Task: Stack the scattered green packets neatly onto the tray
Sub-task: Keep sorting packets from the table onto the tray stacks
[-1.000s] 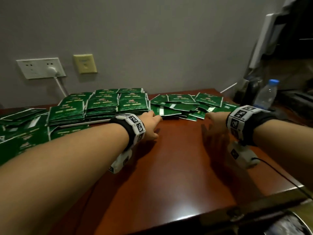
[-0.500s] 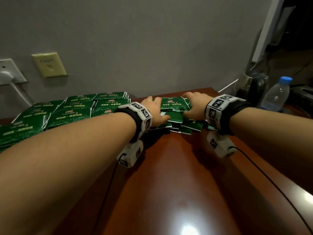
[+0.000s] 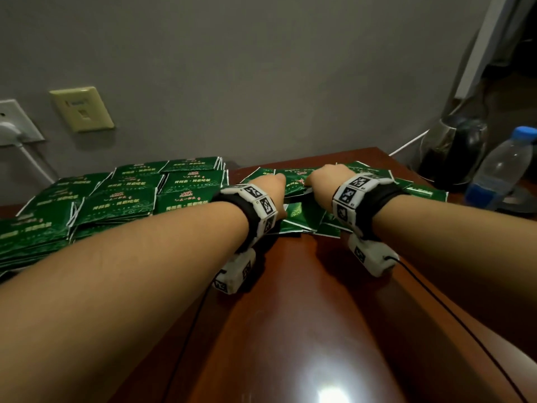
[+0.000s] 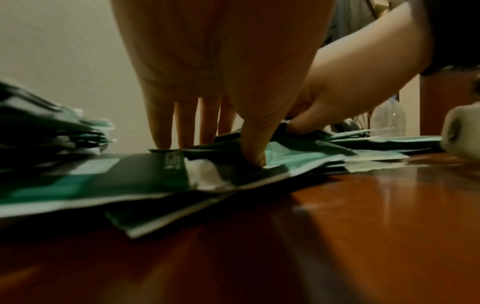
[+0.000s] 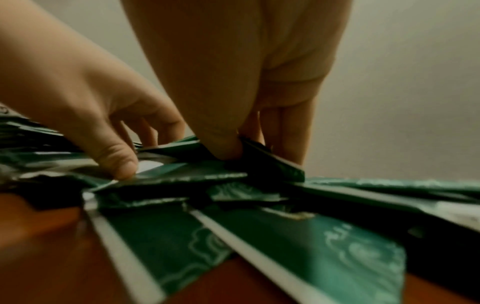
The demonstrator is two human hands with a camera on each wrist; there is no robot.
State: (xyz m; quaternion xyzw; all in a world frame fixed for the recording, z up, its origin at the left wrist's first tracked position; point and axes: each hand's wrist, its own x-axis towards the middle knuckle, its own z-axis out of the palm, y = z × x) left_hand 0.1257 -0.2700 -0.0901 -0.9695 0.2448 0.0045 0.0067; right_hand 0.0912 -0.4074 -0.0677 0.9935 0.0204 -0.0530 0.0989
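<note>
Loose green packets (image 3: 305, 221) lie scattered at the back of the brown table (image 3: 290, 330). Both hands are on this pile. My left hand (image 3: 273, 184) presses down on it with straight fingers (image 4: 161, 133) and thumb. My right hand (image 3: 325, 181) pinches one green packet (image 5: 275, 166) between thumb and fingers, and its edge is tilted up. More green packets sit in neat stacks (image 3: 186, 187) to the left. The tray cannot be seen.
A clear water bottle (image 3: 499, 170) with a blue cap and a dark kettle (image 3: 459, 152) stand at the right, off the table's corner. Wall sockets (image 3: 81, 109) and a plugged-in white cable (image 3: 11, 132) are on the grey wall at the left.
Both hands have reached forward from the table's middle onto the scattered pile. The right hand has moved left and closed on a packet beside the left hand.
</note>
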